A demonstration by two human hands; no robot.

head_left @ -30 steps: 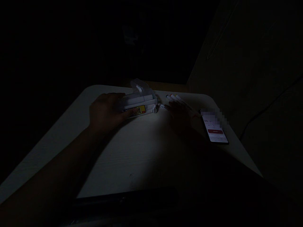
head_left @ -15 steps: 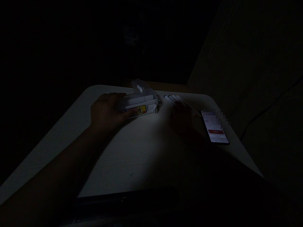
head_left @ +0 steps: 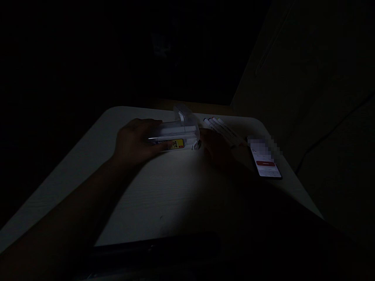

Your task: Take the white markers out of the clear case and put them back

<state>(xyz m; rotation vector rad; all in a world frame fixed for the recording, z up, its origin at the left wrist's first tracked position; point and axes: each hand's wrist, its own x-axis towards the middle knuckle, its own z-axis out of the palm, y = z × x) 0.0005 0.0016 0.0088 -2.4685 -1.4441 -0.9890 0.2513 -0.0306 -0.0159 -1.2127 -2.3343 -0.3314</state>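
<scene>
While darkness swallows most of the frame, a clear plastic case (head_left: 172,128) shows just above the centre, lying on its side on the pale tabletop (head_left: 146,191). The left hand (head_left: 131,140), left of centre, grips its left end: the thumb presses along the near side, next to a yellow and black label (head_left: 177,144), and the other fingers (head_left: 154,122) reach over the far side, so that the case sits clasped between them. Its right part juts out past that grip toward the middle of the frame, with pale long shapes inside and a see-through flap (head_left: 183,111) standing up at the right end.

The right hand (head_left: 218,148), right of centre and deep in shadow, has its fingertips just beside that right end of the case. As far as the gloom allows, they seem bent toward it, but I cannot tell whether they are pressed together or pinching anything.

Behind the right hand, a row of white markers (head_left: 225,129) lies side by side, slanting from upper left to lower right, their far ends dark, red and yellow-green. Farther right lies a lit phone (head_left: 265,162) with a red bar on its screen, near the tabletop's right edge. A dark long object (head_left: 155,246) crosses the bottom of the frame.
</scene>
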